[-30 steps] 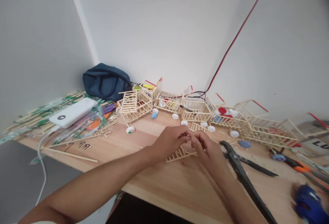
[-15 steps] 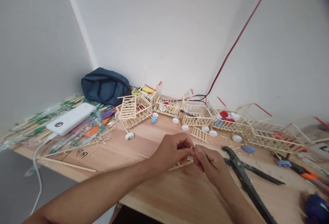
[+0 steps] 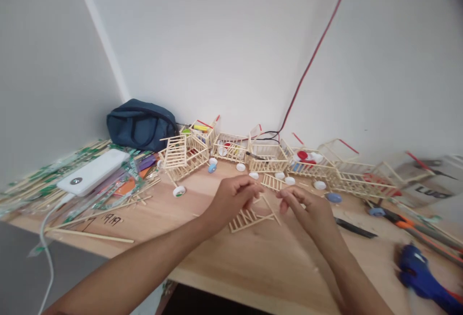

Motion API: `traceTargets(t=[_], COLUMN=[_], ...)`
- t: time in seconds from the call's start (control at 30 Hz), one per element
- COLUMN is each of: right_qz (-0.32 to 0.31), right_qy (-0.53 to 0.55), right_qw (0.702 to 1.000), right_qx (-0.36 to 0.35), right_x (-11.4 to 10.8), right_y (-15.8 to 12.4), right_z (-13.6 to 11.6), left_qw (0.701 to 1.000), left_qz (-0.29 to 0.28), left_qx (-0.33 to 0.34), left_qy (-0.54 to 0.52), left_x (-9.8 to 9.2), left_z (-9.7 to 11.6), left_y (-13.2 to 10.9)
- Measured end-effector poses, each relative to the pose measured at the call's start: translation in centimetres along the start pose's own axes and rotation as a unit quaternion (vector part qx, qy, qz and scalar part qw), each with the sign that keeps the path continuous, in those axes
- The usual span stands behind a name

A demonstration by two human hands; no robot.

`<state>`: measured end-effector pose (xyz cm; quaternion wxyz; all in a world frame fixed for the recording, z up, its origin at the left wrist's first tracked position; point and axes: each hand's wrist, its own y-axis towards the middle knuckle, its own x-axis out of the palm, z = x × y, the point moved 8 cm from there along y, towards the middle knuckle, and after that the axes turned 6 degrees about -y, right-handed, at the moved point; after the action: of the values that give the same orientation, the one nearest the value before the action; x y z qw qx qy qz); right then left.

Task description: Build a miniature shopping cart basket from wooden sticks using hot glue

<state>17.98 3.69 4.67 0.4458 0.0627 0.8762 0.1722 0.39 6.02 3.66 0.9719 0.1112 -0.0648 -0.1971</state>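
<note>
My left hand (image 3: 234,200) is over the middle of the table with thumb and fingers pinched together. A short gap to its right, my right hand (image 3: 311,213) is closed in a similar pinch. Whatever either pinch holds is too small to make out. Below and between the hands lies a flat slatted frame of thin wooden sticks (image 3: 249,222), partly hidden by my left hand. A small ladder-like stick panel (image 3: 272,182) lies just beyond the fingertips. Black-handled pliers (image 3: 356,228) show only in part beside my right hand, which covers the rest.
Several small stick carts (image 3: 268,158) with bottle-cap wheels line the wall. On the left are a blue pouch (image 3: 141,124), a white power bank (image 3: 92,172) and bundled sticks (image 3: 47,172). A blue glue gun (image 3: 421,271) and an orange-handled tool (image 3: 412,228) lie right.
My hands have drawn apart from fingertips touching, uncovering more of the slatted frame below. The view has turned right, bringing in more of the glue gun. My right hand now covers most of the pliers.
</note>
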Motion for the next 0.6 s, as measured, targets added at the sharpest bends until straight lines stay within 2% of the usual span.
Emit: traceTargets(t=[0.07, 0.13, 0.23, 0.33, 0.4, 0.5, 0.53, 0.6], right_qz=[0.02, 0.064, 0.127, 0.131, 0.121, 0.102, 0.11, 0.088], right_qy=[-0.045, -0.074, -0.131, -0.233, -0.275, -0.293, -0.307, -0.311], right_qw=[0.999, 0.995, 0.981, 0.948, 0.917, 0.892, 0.889, 0.911], right_qx=[0.008, 0.024, 0.065, 0.171, 0.262, 0.329, 0.323, 0.255], right_x=[-2.1, -5.1, -10.2, -14.8, -17.3, -19.0, -19.3, -18.3], right_y=[-0.6, -1.7, -4.4, -8.4, -11.6, -15.8, -16.7, -17.5], right_z=[0.1, 0.6, 2.7, 7.7, 12.0, 17.8, 18.9, 20.1], left_qw=[0.997, 0.994, 0.993, 0.993, 0.995, 0.997, 0.997, 0.998], left_qz=[0.055, 0.087, 0.109, 0.1, 0.087, 0.067, 0.062, 0.054], left_qx=[0.035, 0.057, 0.054, 0.048, 0.047, 0.041, 0.038, 0.032], left_qy=[0.037, 0.018, -0.014, -0.025, -0.017, 0.002, 0.006, 0.01], left_x=[-1.4, -2.4, -3.2, -3.1, -2.8, -2.4, -2.3, -2.1], left_z=[0.7, 1.3, 1.5, 1.5, 1.4, 0.8, 0.6, 0.3], left_y=[0.2, 0.4, 0.7, 1.0, 1.2, 1.5, 1.6, 1.7])
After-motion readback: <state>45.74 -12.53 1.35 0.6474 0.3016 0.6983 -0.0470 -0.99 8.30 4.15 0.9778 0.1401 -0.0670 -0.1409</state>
